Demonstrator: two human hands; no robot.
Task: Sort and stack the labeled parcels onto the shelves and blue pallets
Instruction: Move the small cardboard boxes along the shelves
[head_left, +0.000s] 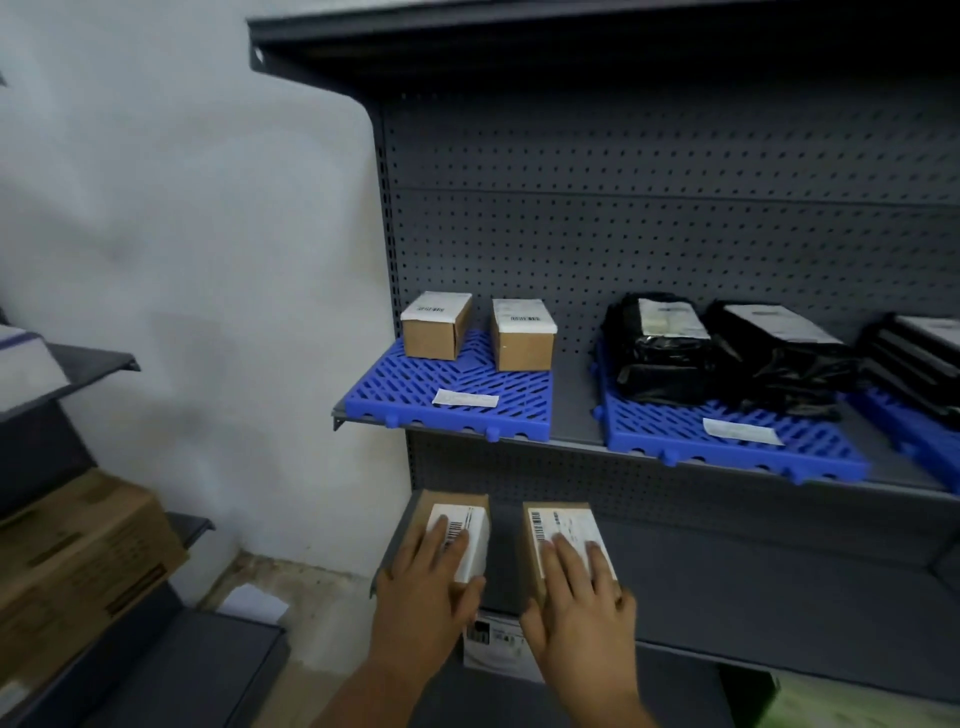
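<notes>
I see a dark grey shelving unit (675, 218) with a perforated back panel filling the frame from 12 to 4 o'clock. Its upper shelf carries blue pallets: the left blue pallet (447, 395) near centre, the middle blue pallet (727, 441) at 3 o'clock, and the edge of a third at the far right. At 9 o'clock a large cardboard carton (78, 551) sits beside a second grey rack.

On the middle blue pallet lie black poly-bag parcels (727, 358) with white labels on top, piled touching one another. On the left blue pallet stand two small labeled brown boxes (436, 332), side by side but apart, toward its back edge; a white paper slip (465, 399) lies near its front.

On the lower shelf (727, 582), around 6 o'clock, I have two more labeled parcels. The left parcel (457, 535) and the right parcel (566, 540) rest side by side with a gap between them. My left hand (426, 587) lies over the left parcel, fingers spread along its top and thumb wrapped at its near right corner, gripping it. My right hand (576, 603) does the same on the right parcel, thumb at its near left edge.
</notes>
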